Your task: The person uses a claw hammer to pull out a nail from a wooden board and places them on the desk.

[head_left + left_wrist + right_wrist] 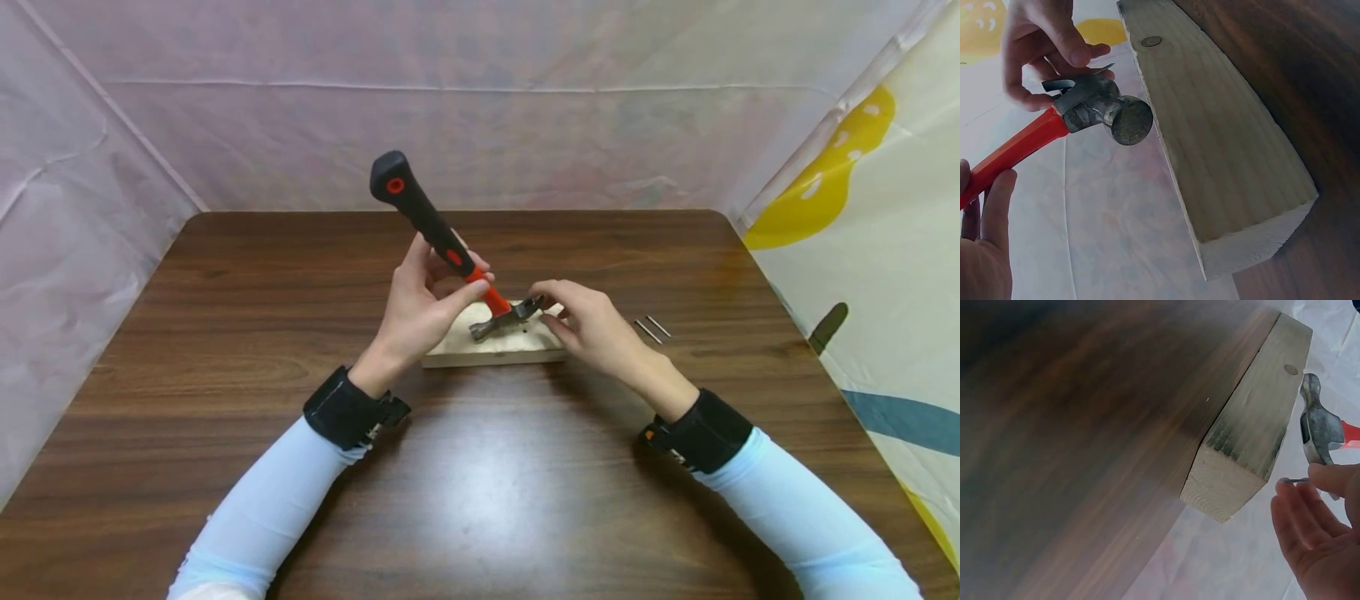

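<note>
My left hand [420,308] grips the red and black handle of a claw hammer [423,212]. The hammer is tilted, its handle end up and its metal head low over a pale wooden block [457,346]. Beside the claw, my right hand [596,329] pinches a thin nail [1297,480] between thumb and fingers. In the left wrist view the nail's point sticks out near the hammer head [1132,122]. I cannot tell whether the nail touches the claw. The hands and hammer hide part of the block's top.
Two loose nails [648,332] lie on the brown wooden table [262,333], right of the block. A pale sheet [450,142] hangs behind the table's back edge, and a patterned cloth [885,317] hangs at the right.
</note>
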`<state>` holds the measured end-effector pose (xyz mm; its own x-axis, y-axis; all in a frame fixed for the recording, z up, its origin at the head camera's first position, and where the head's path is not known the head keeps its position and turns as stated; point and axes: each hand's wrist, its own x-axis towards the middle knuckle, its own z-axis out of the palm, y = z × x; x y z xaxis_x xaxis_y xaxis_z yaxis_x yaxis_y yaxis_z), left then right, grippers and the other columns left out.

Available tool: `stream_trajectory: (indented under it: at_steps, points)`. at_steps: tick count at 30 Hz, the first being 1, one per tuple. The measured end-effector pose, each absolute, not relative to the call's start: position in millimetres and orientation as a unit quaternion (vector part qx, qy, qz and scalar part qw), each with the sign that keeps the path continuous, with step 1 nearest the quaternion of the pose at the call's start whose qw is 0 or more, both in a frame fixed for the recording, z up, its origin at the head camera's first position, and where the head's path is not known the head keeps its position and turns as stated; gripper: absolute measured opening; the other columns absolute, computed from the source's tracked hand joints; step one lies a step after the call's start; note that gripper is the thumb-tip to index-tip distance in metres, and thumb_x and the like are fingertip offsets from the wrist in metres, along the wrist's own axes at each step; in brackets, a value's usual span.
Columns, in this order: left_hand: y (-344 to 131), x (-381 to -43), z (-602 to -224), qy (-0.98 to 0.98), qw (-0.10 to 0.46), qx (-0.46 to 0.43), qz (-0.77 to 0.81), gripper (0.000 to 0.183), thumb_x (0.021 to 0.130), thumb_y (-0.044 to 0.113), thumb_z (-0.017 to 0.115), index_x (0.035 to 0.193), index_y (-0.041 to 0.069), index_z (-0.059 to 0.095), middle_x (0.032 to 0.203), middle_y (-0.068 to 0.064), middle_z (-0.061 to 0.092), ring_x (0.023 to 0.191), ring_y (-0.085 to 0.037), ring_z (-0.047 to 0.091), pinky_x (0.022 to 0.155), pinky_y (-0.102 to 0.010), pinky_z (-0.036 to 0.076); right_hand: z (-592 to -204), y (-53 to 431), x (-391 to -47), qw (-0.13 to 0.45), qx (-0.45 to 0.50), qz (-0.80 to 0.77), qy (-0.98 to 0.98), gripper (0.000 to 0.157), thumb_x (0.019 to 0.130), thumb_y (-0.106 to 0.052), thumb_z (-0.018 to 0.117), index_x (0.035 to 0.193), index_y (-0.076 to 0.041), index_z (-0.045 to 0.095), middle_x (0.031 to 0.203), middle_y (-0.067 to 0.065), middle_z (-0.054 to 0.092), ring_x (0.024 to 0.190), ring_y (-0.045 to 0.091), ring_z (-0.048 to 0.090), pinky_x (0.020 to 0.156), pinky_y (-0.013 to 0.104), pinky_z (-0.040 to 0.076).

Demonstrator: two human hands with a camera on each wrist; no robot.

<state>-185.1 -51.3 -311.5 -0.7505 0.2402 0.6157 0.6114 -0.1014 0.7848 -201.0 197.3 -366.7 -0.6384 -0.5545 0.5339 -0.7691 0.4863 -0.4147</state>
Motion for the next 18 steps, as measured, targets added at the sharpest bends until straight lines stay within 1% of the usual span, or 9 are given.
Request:
stream_trajectory:
  at_steps: [5,9,11,18]
  points:
    - [-52.9,-194.5,-324.7,-0.641,0.131,-0.329,-0.681,0.045,0.083,-0.017,0.069,0.118,0.001,0.048,0.1,-0.013,0.065,0.09,-0.027,0.068,0.08,-0.041,0.054,-366.6,194.5,-201.9,0.174,0.388,0.305,-0.852,0.034,0.085,0.009,0.072,0.115,-0.003,0.062,0.107,0.002,0.063,0.095,0.019,0.065,0.075,0.031,0.054]
    - [-54.8,-199.4,-331.6,-0.633,0.133,-0.337,-0.684,0.046,0.083,-0.016,0.07,0.118,0.004,0.049,0.101,-0.011,0.066,0.09,-0.024,0.069,0.081,-0.041,0.054,-364.4,191.8,-201.5,0.165,0.381,0.295,-0.86,0.033,0.084,0.008,0.073,0.113,-0.006,0.063,0.106,-0.001,0.064,0.094,0.017,0.066,0.076,0.031,0.054]
    - [-55.2,-196.5,-329.0,-0.634,0.13,-0.334,-0.685,0.046,0.082,-0.018,0.069,0.117,0.003,0.048,0.101,-0.012,0.065,0.09,-0.025,0.069,0.081,-0.041,0.054,-363.3,190.8,-201.4,0.16,0.379,0.292,-0.863,0.032,0.085,0.008,0.073,0.111,-0.007,0.063,0.104,-0.001,0.065,0.093,0.016,0.066,0.076,0.03,0.054]
    - [-55.2,-183.0,-312.5,-0.65,0.144,-0.333,-0.668,0.043,0.082,-0.021,0.067,0.115,-0.005,0.046,0.098,-0.021,0.064,0.089,-0.038,0.067,0.083,-0.041,0.053,-359.8,187.9,-201.0,0.167,0.375,0.282,-0.867,0.029,0.085,0.008,0.072,0.106,-0.008,0.065,0.101,-0.002,0.067,0.091,0.016,0.068,0.077,0.028,0.054]
